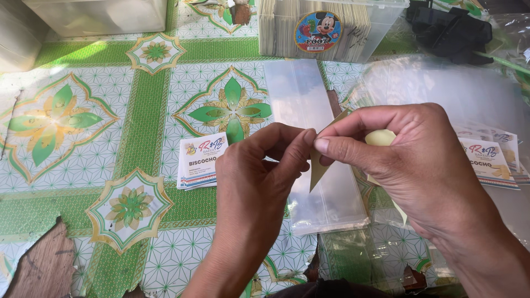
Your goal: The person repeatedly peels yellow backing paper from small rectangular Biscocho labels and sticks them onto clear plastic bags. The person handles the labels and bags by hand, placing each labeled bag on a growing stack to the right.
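While both hands meet above a patterned tabletop, the scene reads as follows.

Hands: the left hand [259, 165] and the right hand [408, 154] pinch one thin tan card [319, 168] between thumb and forefinger, fingers closed on it from either side; the card is held on edge, its pointed corner aimed down.

Card position: above the middle of the table, over a flat clear plastic sleeve [312, 138].

Right palm: a pale yellow rounded piece [381, 137] shows behind the fingers; what it is cannot be told.

Containers: a clear plastic tub [375, 27] at the far edge holds an upright row of tan cards and bears a round cartoon sticker; a second translucent tub [94, 15] stands at the far left, contents not visible.

Sleeve: long, rectangular, glossy, apparently holding nothing.

Labels: a small stack of white printed labels [200, 161] lies just left of the left hand; another stack [488, 160] lies at the right, under loose clear film [441, 88].

Surface: a vinyl table cover [138, 127] with green, white and gold floral medallions, torn along the near edge so that brown wood [41, 265] shows.

Far right: a black bundled object [450, 27] beside the tub.

Light: bright daylight, with glare on the plastic.
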